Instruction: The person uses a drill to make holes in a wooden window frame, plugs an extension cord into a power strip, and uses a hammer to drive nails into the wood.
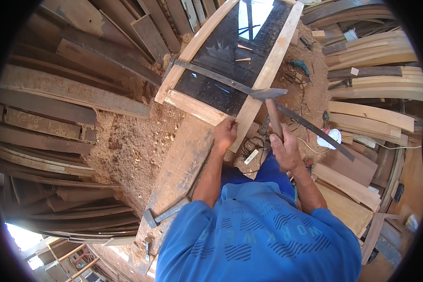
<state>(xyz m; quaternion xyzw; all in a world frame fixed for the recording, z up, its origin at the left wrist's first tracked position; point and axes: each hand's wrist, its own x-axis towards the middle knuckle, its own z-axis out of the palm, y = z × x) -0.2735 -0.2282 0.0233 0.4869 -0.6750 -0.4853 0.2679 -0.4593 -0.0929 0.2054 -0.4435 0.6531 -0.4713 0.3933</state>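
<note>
My right hand (286, 151) grips the wooden handle of a hammer (273, 117). Its metal head is raised above the right side of a pale wooden frame (272, 61) with a dark glass pane (221, 51). My left hand (225, 134) is closed at the frame's near corner, by the end of the near rail (197, 107); what its fingers pinch, if anything, is hidden. A long metal bar clamp (211, 75) lies across the frame and sticks out to the right. Two small wooden slivers (243, 59) rest on the glass.
Under the frame is a worn wooden bench (178, 155), with a metal T-shaped tool (164, 214) on it. Sawdust and shavings (127, 155) cover the floor. Stacked boards (47, 117) stand left, curved timber (371, 89) right. A green power drill (300, 66) and a white spool (329, 138) lie right.
</note>
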